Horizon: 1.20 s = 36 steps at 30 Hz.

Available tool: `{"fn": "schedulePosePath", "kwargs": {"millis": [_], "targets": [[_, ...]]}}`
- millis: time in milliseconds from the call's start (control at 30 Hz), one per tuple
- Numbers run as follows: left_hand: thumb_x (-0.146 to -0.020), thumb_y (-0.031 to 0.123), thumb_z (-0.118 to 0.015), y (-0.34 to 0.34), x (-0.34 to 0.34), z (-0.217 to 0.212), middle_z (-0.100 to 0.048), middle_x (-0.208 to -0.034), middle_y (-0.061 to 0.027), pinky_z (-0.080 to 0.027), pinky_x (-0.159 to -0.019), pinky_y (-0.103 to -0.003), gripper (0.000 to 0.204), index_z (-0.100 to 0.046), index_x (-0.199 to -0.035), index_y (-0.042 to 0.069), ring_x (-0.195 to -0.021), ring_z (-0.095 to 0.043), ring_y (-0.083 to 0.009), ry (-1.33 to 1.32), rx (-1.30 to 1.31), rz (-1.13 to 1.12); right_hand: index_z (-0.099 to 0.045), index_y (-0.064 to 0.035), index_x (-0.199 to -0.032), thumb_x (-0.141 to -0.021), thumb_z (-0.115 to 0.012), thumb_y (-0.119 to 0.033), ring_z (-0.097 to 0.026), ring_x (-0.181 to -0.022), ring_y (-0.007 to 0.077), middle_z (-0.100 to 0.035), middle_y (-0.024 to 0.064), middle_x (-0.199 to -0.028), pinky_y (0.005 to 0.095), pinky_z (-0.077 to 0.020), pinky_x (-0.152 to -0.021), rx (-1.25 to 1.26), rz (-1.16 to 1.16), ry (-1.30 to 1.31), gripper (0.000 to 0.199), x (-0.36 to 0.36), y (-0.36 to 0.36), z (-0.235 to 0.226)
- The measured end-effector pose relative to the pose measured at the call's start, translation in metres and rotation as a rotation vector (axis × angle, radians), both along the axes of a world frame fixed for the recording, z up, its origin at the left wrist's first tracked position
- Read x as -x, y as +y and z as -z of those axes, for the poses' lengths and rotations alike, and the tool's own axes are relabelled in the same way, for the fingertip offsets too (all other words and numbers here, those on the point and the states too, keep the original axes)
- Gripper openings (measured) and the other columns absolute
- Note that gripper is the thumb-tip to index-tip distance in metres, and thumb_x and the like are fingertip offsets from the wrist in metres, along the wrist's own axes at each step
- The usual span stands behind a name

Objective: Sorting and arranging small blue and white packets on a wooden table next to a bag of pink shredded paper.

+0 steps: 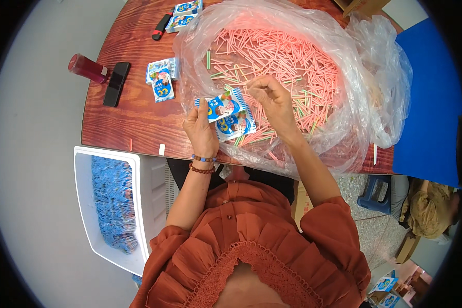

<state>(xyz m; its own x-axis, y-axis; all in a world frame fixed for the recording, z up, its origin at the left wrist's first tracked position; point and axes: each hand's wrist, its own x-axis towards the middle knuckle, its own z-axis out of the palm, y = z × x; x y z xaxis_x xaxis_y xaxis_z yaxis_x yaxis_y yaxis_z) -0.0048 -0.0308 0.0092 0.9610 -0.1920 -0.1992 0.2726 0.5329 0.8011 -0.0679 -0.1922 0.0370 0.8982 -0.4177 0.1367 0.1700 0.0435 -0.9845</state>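
Observation:
My left hand (203,132) is closed on two small blue-and-white packets, thumb on top. The upper packet (226,106) overlaps the lower packet (236,126), and both are held over the near left part of the plastic bag. Just right of the packets' edge is my right hand (274,105), its fingers curled and pinched together. Whatever they hold, if anything, is too small to make out. Beneath and beyond both hands, the clear plastic bag (362,110) lies spread open, with many thin pink sticks (292,56) and some green sticks (313,97) inside.
On the wooden table (133,123), left of the bag, lie more packets (162,84), a black phone (116,83), a red bottle (88,68) and a black-and-red cutter (162,26). A white bin (143,205) full of blue packets stands lower left. A blue stool (376,192) is lower right.

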Motion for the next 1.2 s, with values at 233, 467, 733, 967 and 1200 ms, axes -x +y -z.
{"fn": "schedulePosePath", "kwargs": {"millis": [233, 467, 733, 967, 1200], "targets": [[-0.095, 0.02, -0.059, -0.006, 0.001, 0.006, -0.065, -0.079, -0.0006, -0.047, -0.059, -0.021, 0.022, -0.063, -0.081, 0.004, -0.068, -0.058, -0.004, -0.008, 0.02, 0.029, -0.07, -0.0064, -0.094, -0.08, -0.071, -0.024, -0.045, -0.121, 0.0283, -0.057, 0.0118, -0.12, 0.0409, -0.0328, -0.102, 0.718, -0.142, -0.15, 0.023, 0.004, 0.007, 0.004], [-0.097, 0.021, -0.057, -0.001, 0.006, -0.005, -0.065, -0.081, -0.0016, -0.049, -0.059, -0.023, 0.02, -0.063, -0.086, 0.005, -0.069, -0.06, -0.0065, 0.092, -0.005, 0.247, -0.068, -0.0051, -0.076, -0.075, -0.074, -0.027, -0.038, -0.132, 0.0323, -0.048, 0.0141, -0.138, 0.0463, -0.0278, -0.108, 0.727, -0.428, -0.218, 0.023, 0.009, 0.002, 0.003], [-0.098, 0.022, -0.055, 0.002, 0.009, 0.007, -0.064, -0.081, 0.0002, -0.046, -0.061, -0.023, 0.023, -0.064, -0.086, 0.004, -0.071, -0.056, -0.0041, -0.035, -0.065, 0.121, -0.071, -0.0066, -0.094, -0.087, -0.065, -0.021, -0.049, -0.124, 0.0245, -0.053, 0.0121, -0.134, 0.0399, -0.0391, -0.102, 0.454, -0.613, -0.068, 0.017, 0.014, -0.031, -0.004], [-0.098, 0.022, -0.054, 0.006, 0.004, 0.006, -0.063, -0.08, 0.0014, -0.046, -0.062, -0.022, 0.025, -0.064, -0.084, 0.004, -0.07, -0.056, -0.0039, -0.052, -0.086, 0.104, -0.068, -0.0041, -0.106, -0.091, -0.061, -0.021, -0.057, -0.078, 0.0083, -0.067, -0.0002, -0.086, 0.023, -0.0467, -0.072, 0.415, 0.448, 0.249, 0.023, 0.022, -0.176, 0.046], [-0.098, 0.022, -0.054, 0.005, 0.004, 0.009, -0.064, -0.084, 0.0004, -0.047, -0.065, -0.022, 0.024, -0.065, -0.087, 0.003, -0.072, -0.057, -0.0041, -0.049, -0.025, 0.136, -0.066, 0.0, -0.101, -0.088, -0.057, -0.009, -0.059, -0.086, 0.0176, -0.066, 0.0083, -0.096, 0.0292, -0.0469, -0.08, 0.684, 0.591, 0.446, 0.018, 0.085, -0.278, 0.067]]}}
